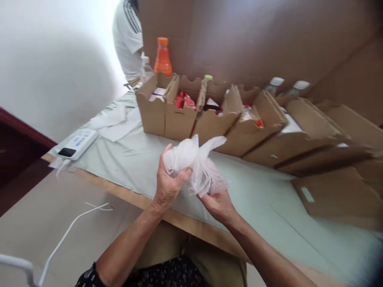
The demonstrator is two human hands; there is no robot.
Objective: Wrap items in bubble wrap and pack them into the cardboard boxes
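Observation:
A crumpled bundle of thin, see-through white plastic, which looks like bunched plastic bags, is held between my two hands above the front of the table. My left hand is closed round its left side, the thumb pressing on top. At the lower right end, my right hand grips it from below, with its fingers partly hidden under the plastic. A faint pinkish tint shows through the right part of the bundle. Just beyond it stands a row of open cardboard boxes.
Red packets and other packages sit in the boxes. An orange bottle stands behind them. White paper sheets and a white device with a dark screen lie at left on the cloth-covered table. A person is beyond.

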